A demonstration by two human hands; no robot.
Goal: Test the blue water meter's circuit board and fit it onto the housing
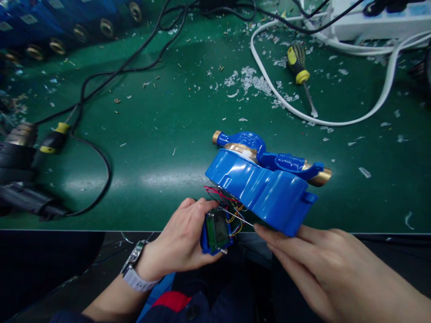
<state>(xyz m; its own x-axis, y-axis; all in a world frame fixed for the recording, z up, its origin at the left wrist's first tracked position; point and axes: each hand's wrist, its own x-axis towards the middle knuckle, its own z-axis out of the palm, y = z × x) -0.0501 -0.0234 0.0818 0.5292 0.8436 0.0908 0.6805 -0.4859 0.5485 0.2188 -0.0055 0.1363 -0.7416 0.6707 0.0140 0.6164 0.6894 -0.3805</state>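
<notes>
My left hand [178, 240] is closed around a small circuit board with a display [218, 229], set in a blue frame, at the table's front edge. Thin coloured wires [235, 211] run from it towards the blue housing of a water meter [259, 181]. This meter has a blue body with brass threaded ends and lies tilted at the edge. My right hand [313, 260] grips the housing's lower side, its fingers underneath and the thumb hidden. A thin pale rod or wire [239, 217] reaches from the right fingertips to the board; which it is, I cannot tell.
A yellow-black screwdriver [298, 67] lies inside a white cable loop [367, 117]; another screwdriver [55, 139] lies left, beside a black power tool [20, 166]. Black cables [124, 69] cross the green table [161, 116]. Blue meters [67, 22] stand back left, a power strip [387, 22] back right.
</notes>
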